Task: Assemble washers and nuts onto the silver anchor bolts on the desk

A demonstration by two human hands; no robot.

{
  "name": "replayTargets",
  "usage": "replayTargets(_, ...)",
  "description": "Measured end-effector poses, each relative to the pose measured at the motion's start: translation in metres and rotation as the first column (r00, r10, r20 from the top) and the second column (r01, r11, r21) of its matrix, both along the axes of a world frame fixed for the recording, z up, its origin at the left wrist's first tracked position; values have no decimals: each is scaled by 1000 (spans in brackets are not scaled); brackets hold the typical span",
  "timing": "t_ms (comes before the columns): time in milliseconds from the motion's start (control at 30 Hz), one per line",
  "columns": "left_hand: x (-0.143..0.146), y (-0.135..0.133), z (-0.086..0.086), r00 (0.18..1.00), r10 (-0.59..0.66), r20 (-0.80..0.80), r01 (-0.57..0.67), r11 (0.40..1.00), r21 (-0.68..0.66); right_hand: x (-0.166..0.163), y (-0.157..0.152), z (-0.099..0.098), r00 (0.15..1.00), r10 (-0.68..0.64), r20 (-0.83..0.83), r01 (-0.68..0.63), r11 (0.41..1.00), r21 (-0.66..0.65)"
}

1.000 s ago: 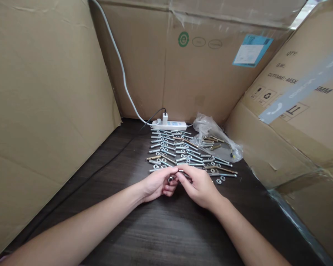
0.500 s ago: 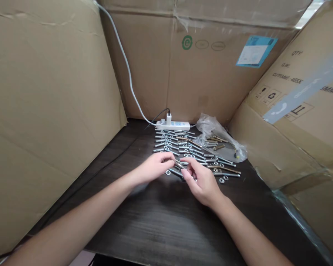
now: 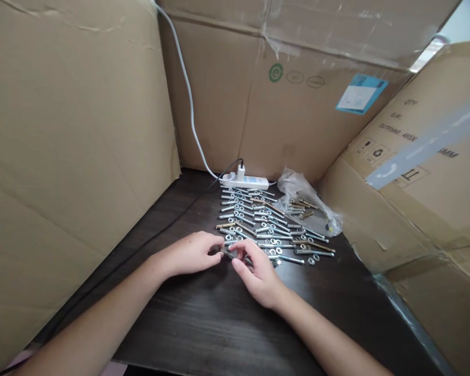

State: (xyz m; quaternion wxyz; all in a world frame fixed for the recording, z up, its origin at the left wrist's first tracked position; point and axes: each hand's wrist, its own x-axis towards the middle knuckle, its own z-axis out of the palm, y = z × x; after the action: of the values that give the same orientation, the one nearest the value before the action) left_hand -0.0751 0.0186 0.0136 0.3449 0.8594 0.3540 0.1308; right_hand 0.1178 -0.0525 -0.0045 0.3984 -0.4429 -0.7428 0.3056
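Note:
My left hand [image 3: 196, 253] pinches one end of a small dark metal piece [image 3: 228, 254] just above the table, thumb against fingertips. Close on its right, my right hand [image 3: 258, 274] has its thumb and forefinger curled around the other end. The piece is blurred and partly covered by fingers, so its exact kind is unclear. Behind both hands lie rows of metal bolts [image 3: 276, 245], with metal sleeves [image 3: 229, 216], nuts [image 3: 310, 261] and washers [image 3: 316, 257] set among them. Some parts are silver, others brassy. Several parts near my right hand are partly hidden by it.
A white power strip [image 3: 254, 182] with a plugged-in charger [image 3: 241, 172] sits behind the rows. To the right, a clear plastic bag [image 3: 297, 183] lies by loose brassy parts [image 3: 303, 208]. Cardboard walls [image 3: 219, 104] enclose the dark table [image 3: 196, 324]. A black cable [image 3: 156, 230] crosses its left side.
Both hands have moved left and nearer to me, staying together around a metal piece. More of the left rows shows, including a brassy bolt. The camera view has shifted a little.

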Motion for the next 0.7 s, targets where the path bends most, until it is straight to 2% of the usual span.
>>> replayTargets(233,-2,-4,-2,990,-17,-141,26,997,67,-16,11,-10,1000,-26,4,26,993,113)
replayTargets(467,-2,-6,-7,973,42,-229,-4,986,165,-13,13,-17,987,-68,148,42,985,169)
replayTargets(600,-3,-5,-4,958,82,-275,-26,979,203,-10,16,-24,968,-70,239,27,983,182)
replayTargets(700,-2,-5,-2,955,89,-282,-31,978,205,-7,16,-21,962,-66,266,16,983,185)
